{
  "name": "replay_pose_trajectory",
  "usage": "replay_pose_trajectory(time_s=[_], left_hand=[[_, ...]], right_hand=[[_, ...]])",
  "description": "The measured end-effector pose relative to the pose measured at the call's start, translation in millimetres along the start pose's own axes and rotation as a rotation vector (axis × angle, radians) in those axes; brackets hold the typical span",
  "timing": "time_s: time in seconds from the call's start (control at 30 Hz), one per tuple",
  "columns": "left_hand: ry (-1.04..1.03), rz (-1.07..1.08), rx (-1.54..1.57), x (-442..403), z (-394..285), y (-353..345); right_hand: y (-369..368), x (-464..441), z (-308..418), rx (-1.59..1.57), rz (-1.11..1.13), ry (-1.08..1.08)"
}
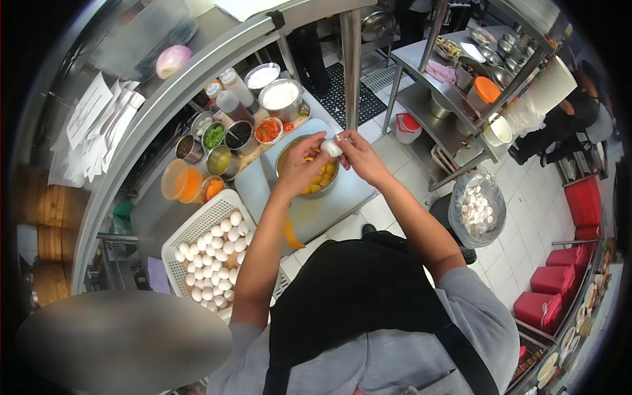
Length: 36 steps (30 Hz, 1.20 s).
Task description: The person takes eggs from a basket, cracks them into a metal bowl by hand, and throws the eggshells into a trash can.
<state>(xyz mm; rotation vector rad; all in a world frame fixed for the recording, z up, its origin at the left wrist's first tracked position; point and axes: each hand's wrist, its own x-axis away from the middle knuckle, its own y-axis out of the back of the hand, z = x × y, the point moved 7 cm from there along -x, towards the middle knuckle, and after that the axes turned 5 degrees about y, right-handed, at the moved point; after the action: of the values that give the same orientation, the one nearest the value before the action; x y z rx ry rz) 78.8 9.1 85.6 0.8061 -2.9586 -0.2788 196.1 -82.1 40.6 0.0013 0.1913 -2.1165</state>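
Observation:
Above a metal bowl of egg yolks (324,179), my left hand (305,166) and my right hand (359,158) come together around a white egg (331,148). The fingers of both hands are closed on its shell. Whether the shell is cracked cannot be made out. Under the bowl lies a pale blue cutting board (253,191). To the left of my left forearm, a white perforated basket (172,253) holds many white eggs (209,260). My left forearm covers part of the basket's right side.
Behind the board stand metal tins of chopped greens (214,136), red strips (268,130) and white powder (281,95), plus squeeze bottles (232,105). A lined bin of eggshells (479,207) is at my right. A metal rail (191,62) arches overhead. Other people stand farther off.

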Motion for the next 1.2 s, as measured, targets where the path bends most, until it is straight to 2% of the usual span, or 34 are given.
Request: replay_pose_trajectory(time_s=[0.07,0.13,0.2,0.3,0.33,0.4,0.43,0.47,0.53,0.6,0.67,0.8,0.87,0.93,1.0,1.03,1.07,1.1,1.13,1.17,1.2], left_hand=[[0.063,0.119,0.047,-6,8,-1],[0.076,0.082,0.056,-7,19,4],[0.163,0.018,0.062,-10,48,19],[0.239,-0.091,-0.02,-10,69,24],[0.245,-0.131,-0.042,-9,69,23],[0.257,-0.254,-0.124,-12,82,27],[0.247,-0.283,-0.02,-16,95,26],[0.303,-0.327,-0.132,-20,108,26],[0.311,-0.346,-0.167,-6,83,25],[0.222,-0.414,-0.331,0,70,23],[0.198,-0.42,-0.284,4,77,24],[-0.006,-0.428,-0.592,16,64,28],[-0.074,-0.395,-0.56,23,47,35],[-0.095,-0.37,-0.564,20,36,38],[-0.017,-0.221,-0.231,15,38,39],[-0.093,-0.216,-0.237,15,31,39],[-0.081,-0.227,-0.249,20,31,44],[-0.131,-0.364,-0.336,34,20,60],[-0.184,-0.498,-0.426,47,11,75],[-0.142,-0.629,-0.477,66,18,101],[-0.095,-0.762,-0.515,89,32,132]], right_hand=[[-8,-4,-1,-0.016,0.004,0.007],[-20,-2,7,0.14,0.149,-0.074],[-25,-2,17,0.243,0.154,0.006],[-45,1,23,0.529,0.331,0.241],[-51,3,20,0.517,0.373,0.248],[-60,-2,14,0.647,0.317,0.27],[-66,-4,11,0.697,0.314,0.357],[-70,-6,7,0.747,0.303,0.441],[-76,-7,4,0.855,0.299,0.532],[-81,-8,0,0.858,0.328,0.527],[-82,-7,2,0.9,0.322,0.579],[-69,-10,-3,0.982,0.311,0.676],[-75,-4,19,0.94,0.368,0.747],[-74,-1,25,0.923,0.37,0.689],[-72,-6,28,0.848,0.306,0.695],[-69,-6,34,0.773,0.256,0.728],[-62,-4,38,0.693,0.187,0.699],[-50,-2,38,0.621,0.105,0.713],[-33,4,40,0.58,0.034,0.593],[-11,9,41,0.562,-0.053,0.527],[15,18,47,0.56,-0.123,0.609]])
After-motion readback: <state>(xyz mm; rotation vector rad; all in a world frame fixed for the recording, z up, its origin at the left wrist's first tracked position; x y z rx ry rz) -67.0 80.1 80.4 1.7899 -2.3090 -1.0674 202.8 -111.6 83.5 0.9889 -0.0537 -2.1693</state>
